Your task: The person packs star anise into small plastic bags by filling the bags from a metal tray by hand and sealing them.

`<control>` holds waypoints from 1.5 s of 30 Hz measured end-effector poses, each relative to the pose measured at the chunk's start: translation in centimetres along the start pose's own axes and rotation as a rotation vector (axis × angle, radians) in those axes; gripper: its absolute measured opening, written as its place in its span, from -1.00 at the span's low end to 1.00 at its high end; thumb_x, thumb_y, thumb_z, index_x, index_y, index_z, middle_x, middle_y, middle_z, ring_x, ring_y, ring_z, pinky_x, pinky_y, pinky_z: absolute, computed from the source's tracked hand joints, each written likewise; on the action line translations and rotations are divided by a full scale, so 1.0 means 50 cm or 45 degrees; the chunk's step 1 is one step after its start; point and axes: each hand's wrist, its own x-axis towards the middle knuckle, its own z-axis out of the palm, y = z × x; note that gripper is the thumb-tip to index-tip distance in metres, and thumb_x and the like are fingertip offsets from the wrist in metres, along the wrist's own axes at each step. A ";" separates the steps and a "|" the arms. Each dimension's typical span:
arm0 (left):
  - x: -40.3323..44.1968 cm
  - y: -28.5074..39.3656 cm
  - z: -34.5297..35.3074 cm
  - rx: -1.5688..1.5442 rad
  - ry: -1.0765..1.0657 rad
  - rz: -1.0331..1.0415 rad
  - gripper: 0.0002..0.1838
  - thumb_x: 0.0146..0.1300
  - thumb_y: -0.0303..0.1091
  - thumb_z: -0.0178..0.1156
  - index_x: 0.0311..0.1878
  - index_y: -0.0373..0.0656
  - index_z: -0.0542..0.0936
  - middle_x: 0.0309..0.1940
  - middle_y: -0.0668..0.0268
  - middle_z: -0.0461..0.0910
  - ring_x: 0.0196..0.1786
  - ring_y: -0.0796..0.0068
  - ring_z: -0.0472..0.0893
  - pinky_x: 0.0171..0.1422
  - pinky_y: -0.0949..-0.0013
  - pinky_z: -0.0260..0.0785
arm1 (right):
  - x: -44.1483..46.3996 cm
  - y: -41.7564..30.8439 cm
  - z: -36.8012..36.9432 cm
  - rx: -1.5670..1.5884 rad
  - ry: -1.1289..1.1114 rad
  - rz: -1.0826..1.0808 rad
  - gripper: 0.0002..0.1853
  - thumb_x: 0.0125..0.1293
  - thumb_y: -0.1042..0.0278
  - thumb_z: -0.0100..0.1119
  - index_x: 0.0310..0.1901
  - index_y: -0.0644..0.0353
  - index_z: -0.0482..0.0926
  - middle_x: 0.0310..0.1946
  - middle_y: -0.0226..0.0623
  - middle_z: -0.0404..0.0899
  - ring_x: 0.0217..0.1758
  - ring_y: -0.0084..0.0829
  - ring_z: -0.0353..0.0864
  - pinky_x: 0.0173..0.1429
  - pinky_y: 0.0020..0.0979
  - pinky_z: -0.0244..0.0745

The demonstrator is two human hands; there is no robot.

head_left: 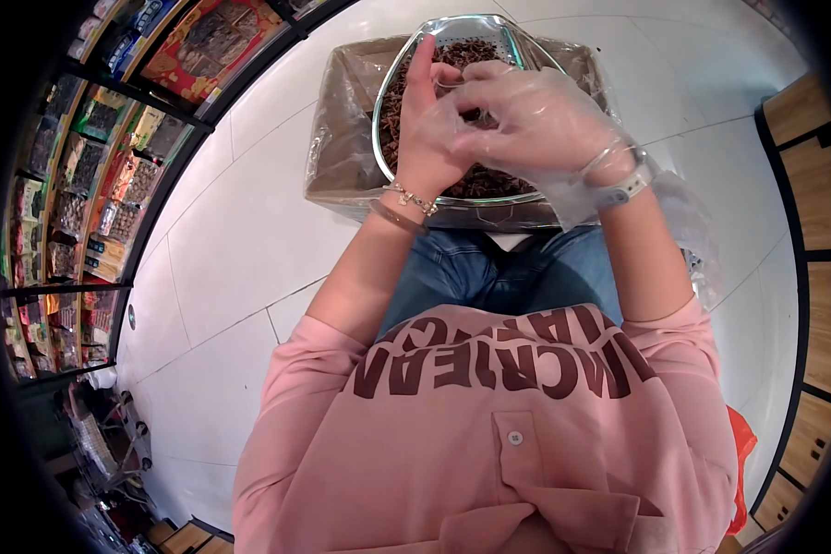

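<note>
Meeting over a shiny metal tray (380, 120), the left hand (429, 138) and the right hand (545, 115) touch each other near the left palm; the right one wears a loose, clear plastic glove (577, 198) whose cuff flares out around the wrist, beneath a pale wristband (626, 191); its thumb and fingers bend in close to the left hand, the gap between them narrow, though whether they pinch anything cannot be told; the left hand raises one digit straight up while others curl toward the gloved fingers, and its grip, too, is unclear; bracelets (411, 198) circle the left wrist; dark brown pieces (475, 180) lie heaped in the tray, directly under both hands and partly hidden by them; the tray sits across the mouth of a cardboard box (337, 157) lined with clear plastic, its far rim reaching past the far edge of the box; the box stands on a pale tiled floor (231, 249), just in front of the person's blue jeans (434, 272) and pink shirt (434, 443); shelves (83, 185) of packaged goods rise on the left, wood-fronted cabinets (822, 305) on the right; a red bag (740, 462) shows beside the right sleeve.
</note>
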 end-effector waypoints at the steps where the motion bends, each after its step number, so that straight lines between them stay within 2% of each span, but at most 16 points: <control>1: 0.010 -0.010 -0.010 0.263 -0.035 0.147 0.21 -0.15 -0.46 0.49 0.48 -0.09 -0.15 -0.03 0.23 0.33 -0.02 0.41 0.47 -0.03 0.40 0.50 | -0.003 0.006 0.004 0.164 0.067 0.035 -0.56 0.06 0.01 0.23 -0.07 0.09 0.63 -0.12 -0.17 0.59 -0.12 -0.15 0.60 -0.03 -0.27 0.49; 2: 0.010 -0.013 -0.013 0.349 -0.013 0.168 0.21 -0.16 -0.42 0.50 0.48 -0.09 -0.15 -0.01 0.22 0.33 -0.01 0.38 0.47 -0.01 0.38 0.49 | -0.005 0.011 0.004 0.327 0.133 0.070 -0.54 0.07 -0.04 0.20 -0.07 0.09 0.63 -0.09 -0.14 0.60 -0.09 -0.13 0.60 0.01 -0.26 0.50; 5: 0.002 0.029 -0.011 0.247 0.162 -0.025 0.26 -0.22 -0.27 0.55 0.47 -0.12 -0.14 0.03 0.16 0.34 0.01 0.30 0.46 0.05 0.34 0.43 | -0.010 -0.002 -0.023 0.006 0.199 0.096 -0.55 0.04 -0.02 0.25 -0.10 0.09 0.64 -0.10 -0.12 0.60 -0.09 -0.14 0.61 0.00 -0.27 0.50; 6: 0.000 0.035 -0.012 0.247 0.173 -0.026 0.30 -0.27 -0.15 0.58 0.47 -0.10 -0.12 0.05 0.12 0.34 0.04 0.22 0.44 0.07 0.27 0.40 | -0.015 -0.013 -0.017 -0.166 0.264 0.034 -0.61 0.06 0.16 0.33 -0.11 0.17 0.58 -0.18 -0.23 0.59 -0.16 -0.21 0.61 -0.08 -0.32 0.49; 9: -0.004 0.032 -0.011 0.418 0.168 0.230 0.31 -0.30 -0.14 0.60 0.47 -0.08 -0.09 0.06 0.11 0.34 0.05 0.18 0.43 0.12 0.19 0.36 | -0.014 -0.055 -0.037 -0.481 -0.111 0.109 -0.55 0.03 0.03 0.34 -0.13 0.17 0.58 -0.20 -0.25 0.59 -0.23 -0.15 0.62 -0.15 -0.26 0.50; 13: -0.012 0.039 -0.010 0.507 0.159 0.303 0.32 -0.33 -0.21 0.61 0.47 -0.07 -0.09 0.03 0.15 0.36 0.08 0.17 0.42 0.15 0.13 0.33 | -0.017 -0.054 -0.028 -0.439 -0.153 0.020 -0.49 0.01 -0.03 0.34 -0.07 0.14 0.59 -0.17 -0.25 0.60 -0.27 -0.15 0.63 -0.20 -0.26 0.52; 16: -0.016 0.057 -0.005 0.210 0.106 0.115 0.34 -0.32 -0.30 0.60 0.48 -0.05 -0.15 0.02 0.17 0.38 0.10 0.23 0.43 0.23 0.17 0.31 | -0.023 -0.055 -0.052 -0.221 -0.186 0.051 -0.56 0.08 0.10 0.34 -0.05 0.18 0.59 -0.18 -0.31 0.62 -0.24 -0.32 0.66 -0.15 -0.37 0.52; 19: -0.006 0.080 -0.032 -0.150 -0.101 -0.110 0.34 -0.25 -0.40 0.57 0.49 -0.04 -0.23 0.02 0.19 0.39 0.11 0.28 0.44 0.30 0.22 0.27 | -0.037 -0.041 -0.062 0.710 0.082 0.180 -0.68 0.18 0.24 0.28 -0.07 0.22 0.61 -0.25 -0.31 0.64 -0.23 -0.50 0.61 -0.12 -0.46 0.49; 20: -0.002 0.089 -0.040 -0.345 -0.189 -0.125 0.34 -0.21 -0.44 0.55 0.49 -0.04 -0.28 0.07 0.16 0.41 0.16 0.29 0.43 0.33 0.25 0.24 | -0.038 -0.043 -0.078 1.091 -0.004 0.061 -0.73 0.21 0.50 0.20 -0.03 0.24 0.59 -0.20 -0.40 0.60 -0.15 -0.63 0.50 -0.07 -0.57 0.43; 24: 0.009 0.112 -0.083 -0.848 -0.513 -0.345 0.41 -0.27 -0.45 0.56 0.50 0.02 -0.32 0.22 0.18 0.38 0.27 0.30 0.38 0.35 0.26 0.21 | -0.041 -0.021 -0.073 1.026 0.059 0.087 -0.73 0.17 0.51 0.18 -0.06 0.16 0.61 -0.14 -0.34 0.60 -0.10 -0.53 0.54 -0.05 -0.49 0.44; 26: 0.008 0.107 -0.080 -1.072 -0.640 -0.373 0.41 -0.28 -0.42 0.57 0.51 0.03 -0.32 0.25 0.19 0.36 0.27 0.28 0.39 0.36 0.26 0.20 | -0.024 -0.025 -0.082 0.429 0.090 -0.255 -0.76 0.13 0.48 0.20 -0.13 0.13 0.63 -0.14 -0.30 0.59 -0.12 -0.44 0.56 -0.04 -0.46 0.45; 28: 0.008 0.104 -0.074 -1.262 -0.746 -0.366 0.42 -0.29 -0.33 0.59 0.51 0.00 -0.30 0.32 0.13 0.30 0.30 0.24 0.39 0.36 0.24 0.21 | -0.014 -0.036 -0.073 0.265 0.073 -0.394 -0.86 0.06 0.42 0.24 -0.28 0.13 0.62 -0.15 -0.25 0.56 -0.12 -0.30 0.56 -0.03 -0.39 0.45; 32: -0.007 0.100 -0.068 -1.554 -0.785 -0.385 0.32 -0.17 -0.22 0.55 0.51 -0.05 -0.25 0.32 0.04 0.30 0.34 0.16 0.36 0.40 0.13 0.20 | -0.013 -0.035 -0.074 0.330 0.049 -0.452 -0.92 0.13 0.46 0.20 -0.32 0.19 0.60 -0.18 -0.26 0.58 -0.20 -0.42 0.59 -0.11 -0.46 0.49; 35: -0.004 0.109 -0.078 -1.688 -0.740 -0.510 0.22 -0.06 -0.09 0.47 0.50 -0.14 -0.19 0.29 0.03 0.33 0.34 0.13 0.35 0.43 0.13 0.18 | -0.020 -0.034 -0.057 0.446 0.104 -0.245 -0.94 0.23 0.48 0.16 -0.28 0.22 0.60 -0.23 -0.30 0.58 -0.26 -0.53 0.57 -0.17 -0.52 0.48; 40: -0.021 0.110 -0.094 -1.013 -0.540 -0.567 -0.46 0.42 -0.13 0.02 0.33 -0.28 0.31 0.13 0.22 0.50 0.13 0.49 0.51 0.22 0.40 0.37 | -0.030 -0.028 -0.065 0.430 0.132 0.008 -0.93 0.34 0.50 0.13 -0.22 0.29 0.57 -0.24 -0.41 0.55 -0.24 -0.67 0.48 -0.19 -0.60 0.40; 45: -0.036 0.140 -0.068 -0.635 -0.338 -0.523 -0.37 0.47 0.11 -0.20 0.26 -0.29 0.41 0.03 0.27 0.56 0.04 0.60 0.53 0.10 0.49 0.41 | -0.030 -0.044 -0.087 0.454 -0.023 0.239 -0.83 0.31 0.40 0.20 -0.14 0.28 0.59 -0.26 -0.40 0.54 -0.27 -0.66 0.46 -0.20 -0.59 0.40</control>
